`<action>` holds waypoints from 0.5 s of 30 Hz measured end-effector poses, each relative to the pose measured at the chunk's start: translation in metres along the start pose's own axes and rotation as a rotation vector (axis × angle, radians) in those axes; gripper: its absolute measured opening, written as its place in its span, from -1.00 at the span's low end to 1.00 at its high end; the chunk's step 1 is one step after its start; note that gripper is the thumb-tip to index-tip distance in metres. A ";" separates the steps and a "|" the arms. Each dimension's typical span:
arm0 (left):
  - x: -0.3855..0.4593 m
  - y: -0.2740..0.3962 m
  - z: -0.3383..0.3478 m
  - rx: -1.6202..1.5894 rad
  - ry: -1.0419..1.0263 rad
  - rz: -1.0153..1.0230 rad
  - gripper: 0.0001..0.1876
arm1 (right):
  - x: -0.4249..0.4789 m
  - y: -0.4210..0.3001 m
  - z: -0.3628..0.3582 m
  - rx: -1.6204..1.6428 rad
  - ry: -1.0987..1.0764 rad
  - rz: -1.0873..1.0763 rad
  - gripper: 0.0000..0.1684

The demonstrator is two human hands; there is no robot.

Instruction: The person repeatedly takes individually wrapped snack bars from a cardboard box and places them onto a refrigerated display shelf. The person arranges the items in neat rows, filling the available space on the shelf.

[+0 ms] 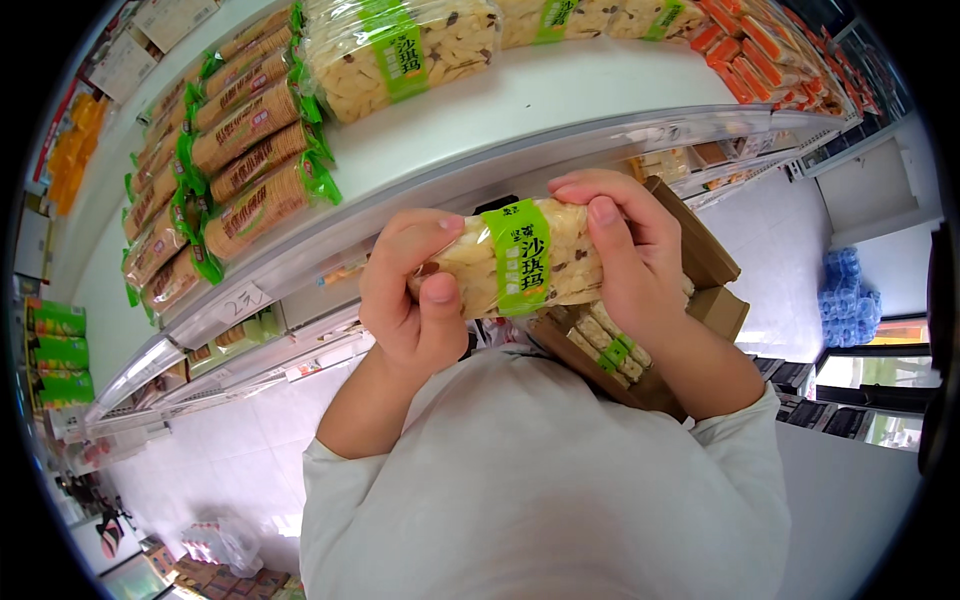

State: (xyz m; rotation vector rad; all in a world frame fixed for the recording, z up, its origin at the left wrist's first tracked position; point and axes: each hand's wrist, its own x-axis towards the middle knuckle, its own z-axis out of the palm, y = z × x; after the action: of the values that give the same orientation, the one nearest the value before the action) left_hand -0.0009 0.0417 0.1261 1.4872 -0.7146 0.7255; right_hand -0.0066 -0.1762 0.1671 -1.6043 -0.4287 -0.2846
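Observation:
A clear-wrapped pack of sachima [523, 259] with a green printed band is held up in front of my chest. My left hand [412, 289] grips its left end, thumb on the near face. At the other end, my right hand [630, 247] pinches the wrapper between thumb and fingers. Below my right forearm, an opened cardboard box [720, 311] has more sachima packs [611, 345] inside, partly hidden by the arm. Beyond my hands, similar sachima packs [401, 56] stand at the back of a white shelf [525, 112].
Stacked biscuit rolls [255, 180] in green-ended wrappers fill the shelf's left part. Orange-and-white snack packets [765, 60] are piled at its right. A clear price rail [450, 169] edges the shelf, with lower shelves beneath. Blue bottled-water packs [847, 300] stand on the floor at right.

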 end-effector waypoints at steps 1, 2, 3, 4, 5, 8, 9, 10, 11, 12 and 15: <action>-0.001 0.000 -0.001 0.005 0.003 0.002 -0.54 | 0.001 0.001 0.003 0.007 0.003 0.006 -0.72; -0.002 -0.001 -0.003 0.012 0.008 0.005 -0.54 | 0.002 0.002 0.005 0.014 0.004 0.012 -0.72; -0.002 -0.002 -0.004 0.019 0.013 0.008 -0.54 | 0.002 0.002 0.005 -0.002 -0.007 0.021 -0.71; -0.003 -0.003 -0.005 0.017 0.032 0.015 -0.55 | 0.002 0.001 0.006 -0.018 -0.019 0.030 -0.70; -0.004 -0.004 -0.005 0.016 0.050 0.023 -0.56 | 0.003 0.002 0.006 -0.033 -0.030 0.037 -0.69; -0.004 -0.006 -0.008 0.023 0.079 0.014 -0.58 | 0.004 0.005 0.009 -0.042 -0.038 0.026 -0.69; -0.003 -0.006 -0.010 0.028 0.085 0.008 -0.58 | 0.006 0.006 0.008 -0.071 -0.040 -0.010 -0.69; -0.002 -0.004 -0.011 0.026 0.081 -0.034 -0.58 | 0.008 0.008 0.008 -0.099 -0.043 -0.045 -0.69; 0.001 0.000 -0.013 0.026 0.078 -0.070 -0.58 | 0.011 0.009 0.007 -0.128 -0.045 -0.087 -0.69; 0.005 0.003 -0.015 0.024 0.074 -0.106 -0.58 | 0.014 0.007 0.007 -0.160 -0.033 -0.158 -0.72; 0.012 0.015 -0.022 0.000 0.087 -0.170 -0.59 | 0.021 0.002 0.004 -0.225 -0.030 -0.346 -0.75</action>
State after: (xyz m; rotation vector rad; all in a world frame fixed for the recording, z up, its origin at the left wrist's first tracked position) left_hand -0.0057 0.0633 0.1457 1.4864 -0.5157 0.6559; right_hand 0.0123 -0.1699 0.1741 -1.7512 -0.7196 -0.5879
